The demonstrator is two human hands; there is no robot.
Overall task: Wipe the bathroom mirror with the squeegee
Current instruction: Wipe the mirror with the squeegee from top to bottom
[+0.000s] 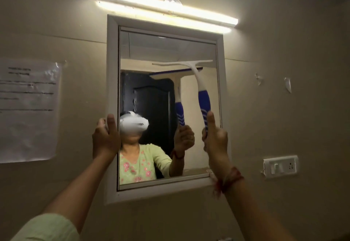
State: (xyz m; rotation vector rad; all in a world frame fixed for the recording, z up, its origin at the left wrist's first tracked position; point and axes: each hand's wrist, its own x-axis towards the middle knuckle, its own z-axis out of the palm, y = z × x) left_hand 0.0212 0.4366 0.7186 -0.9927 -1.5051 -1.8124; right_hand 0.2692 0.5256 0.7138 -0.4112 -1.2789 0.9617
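right hand grips squeegee on mirror | left hand clasps frame

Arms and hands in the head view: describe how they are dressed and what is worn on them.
Both hands are bare, with no gloves and no rings that can be seen. The left hand comes from a forearm bare up to a pale green sleeve near the elbow. The right hand has a red thread band tied round the wrist, with loose frayed ends; no sleeve shows on that arm.
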